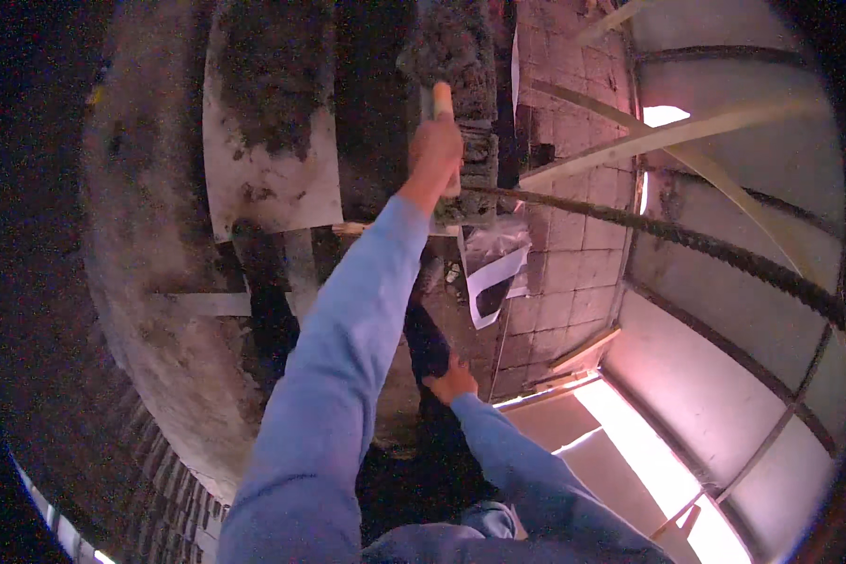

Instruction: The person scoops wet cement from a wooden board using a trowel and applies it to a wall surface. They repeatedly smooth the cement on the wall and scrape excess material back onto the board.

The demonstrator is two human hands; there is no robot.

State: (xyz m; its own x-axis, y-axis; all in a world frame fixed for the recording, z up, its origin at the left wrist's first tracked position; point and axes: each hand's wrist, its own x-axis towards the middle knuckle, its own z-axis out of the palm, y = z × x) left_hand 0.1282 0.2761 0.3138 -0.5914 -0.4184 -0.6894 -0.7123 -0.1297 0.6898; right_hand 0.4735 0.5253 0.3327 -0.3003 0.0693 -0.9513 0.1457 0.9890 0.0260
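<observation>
Stretched far forward, my left hand (432, 150) is closed around the pale handle (442, 99) of a hand tool. Its working end is too dark and hidden by the hand to name. Beneath it lies a narrow surface heaped with grey, crumbly material (446, 42). Lower down and nearer to me, my right hand (453, 382) is closed at the end of a long dark thing (427, 340), soft-looking, perhaps cloth. Its kind does not show clearly. A clear plastic bag (496, 241) and a white sheet with a dark patch (494, 282) hang between the two hands, to the right.
Left of my left arm, a pale board (273, 179) carries dark dirt. A ridged rod (667, 228) and light wooden strips (686, 132) cross the right side. Behind them stands a block wall (573, 226). Roof tiles (164, 461) show at lower left.
</observation>
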